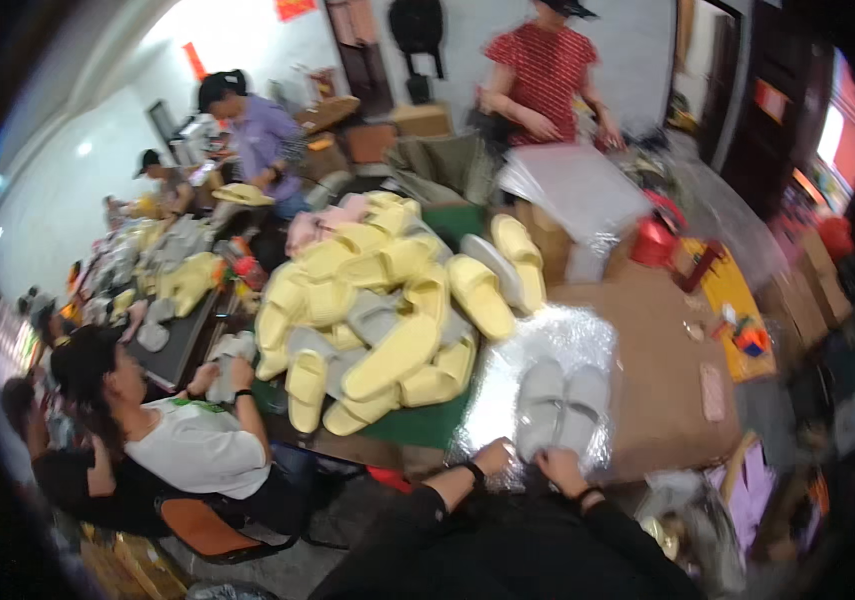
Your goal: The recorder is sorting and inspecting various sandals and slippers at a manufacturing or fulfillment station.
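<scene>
My left hand [493, 457] is pinching the near edge of the clear plastic bag [508, 365], fingers curled over it, and my right hand [558, 463] is clamped on the heel end of the grey slippers [560, 402] — the pair lies side by side, toes pointing away from me, right on top of that crinkly bag. The bag sits on the brown cardboard sheet [658, 350] in front of me. Just to the left is a big heap of yellow slippers [388, 310] with some grey ones mixed in, piled on a green mat [428, 425]. Further left, a person in a white shirt [193, 445] sits handling a grey slipper, and a person in a red top [546, 70] stands at the far end — blurry, though.
</scene>
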Tool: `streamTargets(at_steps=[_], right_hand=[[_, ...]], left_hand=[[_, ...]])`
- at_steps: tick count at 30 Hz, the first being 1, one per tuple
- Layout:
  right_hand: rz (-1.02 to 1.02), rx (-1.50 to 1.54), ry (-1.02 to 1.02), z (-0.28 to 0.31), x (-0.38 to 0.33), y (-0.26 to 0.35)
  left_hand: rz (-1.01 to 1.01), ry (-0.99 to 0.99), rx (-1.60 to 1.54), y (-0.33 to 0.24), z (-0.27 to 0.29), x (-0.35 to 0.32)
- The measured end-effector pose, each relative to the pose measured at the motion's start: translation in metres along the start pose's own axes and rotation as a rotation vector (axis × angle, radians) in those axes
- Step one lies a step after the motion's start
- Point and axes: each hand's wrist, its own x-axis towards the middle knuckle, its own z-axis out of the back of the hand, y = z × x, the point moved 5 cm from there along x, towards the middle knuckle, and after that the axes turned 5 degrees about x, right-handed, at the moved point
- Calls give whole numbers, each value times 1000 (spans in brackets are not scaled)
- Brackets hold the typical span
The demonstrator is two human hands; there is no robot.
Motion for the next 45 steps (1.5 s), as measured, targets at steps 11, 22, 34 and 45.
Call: streamTargets(at_steps=[11,22,34,45], right_hand=[[-60,72,-5,1,-22,-11],[-224,114,-82,31,-45,-28],[-75,-103,-142,16,-42,-31],[28,-93,112,-8,-26,-21]], left_hand=[[593,79,-359,-18,13,17],[861,-37,-867,-45,24,8],[622,55,-302,-18,15,10],[522,79,-286,-23,6,12]])
